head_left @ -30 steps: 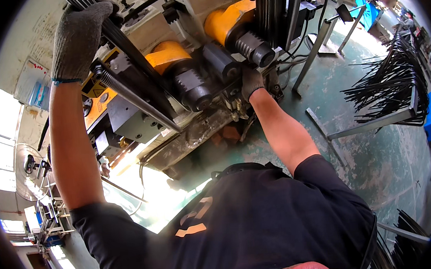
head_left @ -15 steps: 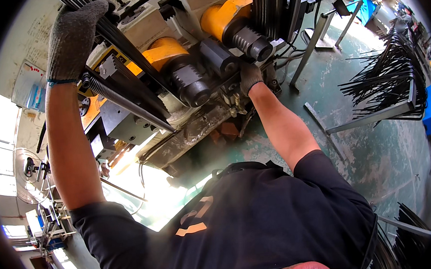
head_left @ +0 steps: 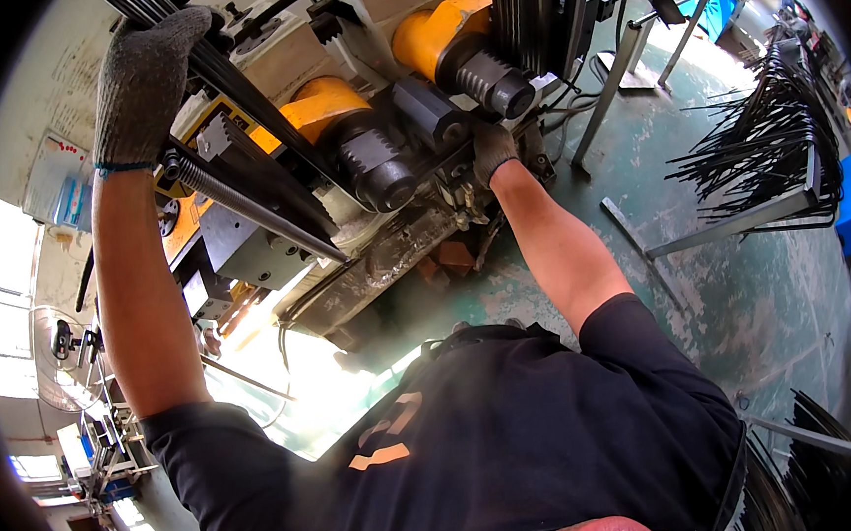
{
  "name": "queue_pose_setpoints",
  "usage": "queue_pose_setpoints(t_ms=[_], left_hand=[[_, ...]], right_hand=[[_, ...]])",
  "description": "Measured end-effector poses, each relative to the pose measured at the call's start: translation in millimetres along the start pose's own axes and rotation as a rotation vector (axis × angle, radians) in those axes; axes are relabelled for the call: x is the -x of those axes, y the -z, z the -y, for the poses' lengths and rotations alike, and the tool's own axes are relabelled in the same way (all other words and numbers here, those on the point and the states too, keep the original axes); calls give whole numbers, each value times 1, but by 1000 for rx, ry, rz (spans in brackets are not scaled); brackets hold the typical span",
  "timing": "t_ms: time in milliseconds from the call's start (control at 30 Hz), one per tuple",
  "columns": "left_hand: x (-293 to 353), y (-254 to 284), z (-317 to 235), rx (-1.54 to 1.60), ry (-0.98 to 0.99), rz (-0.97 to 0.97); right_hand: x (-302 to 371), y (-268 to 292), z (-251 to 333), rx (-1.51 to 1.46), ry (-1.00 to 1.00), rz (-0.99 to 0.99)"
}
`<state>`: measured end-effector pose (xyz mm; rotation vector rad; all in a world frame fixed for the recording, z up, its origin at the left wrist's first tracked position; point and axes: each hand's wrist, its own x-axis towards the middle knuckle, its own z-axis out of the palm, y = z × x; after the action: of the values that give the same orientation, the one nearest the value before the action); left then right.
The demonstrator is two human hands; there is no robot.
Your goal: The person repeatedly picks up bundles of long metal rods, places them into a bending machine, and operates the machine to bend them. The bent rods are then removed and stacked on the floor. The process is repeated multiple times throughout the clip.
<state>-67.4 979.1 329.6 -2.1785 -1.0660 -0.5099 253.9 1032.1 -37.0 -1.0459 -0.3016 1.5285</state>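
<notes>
My left hand point(head_left: 142, 88), in a grey knit glove, is raised at the upper left and closed around a bundle of long black rods point(head_left: 246, 93). The rods slant down to the right, toward a yellow-and-black machine with toothed dark rollers. One roller point(head_left: 375, 165) sits at the rods' lower end; another roller point(head_left: 494, 83) is further right. Between them lies a dark hexagonal block point(head_left: 429, 109). My right hand point(head_left: 495, 152), also gloved, reaches in at the machine's front edge just below that block. Its fingers are hidden there.
A coil spring point(head_left: 253, 203) slants across the machine's left side. More black rods point(head_left: 527, 22) stand upright at the back. On the right, a metal rack point(head_left: 738, 224) holds many bent black rods point(head_left: 763, 153). A metal stand point(head_left: 616, 94) is nearer the machine. A fan point(head_left: 61, 340) is far left.
Both hands keep their places on the rods and at the machine's front. Only the view has shifted very slightly.
</notes>
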Motion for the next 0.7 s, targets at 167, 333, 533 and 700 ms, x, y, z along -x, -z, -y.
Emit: queue_pose_setpoints(t_ms=[167, 333, 533, 700], left_hand=[[-1, -1, 0, 74, 17, 31], [-6, 21, -46, 995, 718, -113], [19, 74, -109, 1036, 774, -309], [57, 63, -189, 1187, 758, -406]], right_hand=[[17, 8, 2, 329, 74, 61], [-4, 1, -7, 424, 257, 57], [73, 27, 18, 0, 252, -88], [144, 151, 67, -130, 429, -118]])
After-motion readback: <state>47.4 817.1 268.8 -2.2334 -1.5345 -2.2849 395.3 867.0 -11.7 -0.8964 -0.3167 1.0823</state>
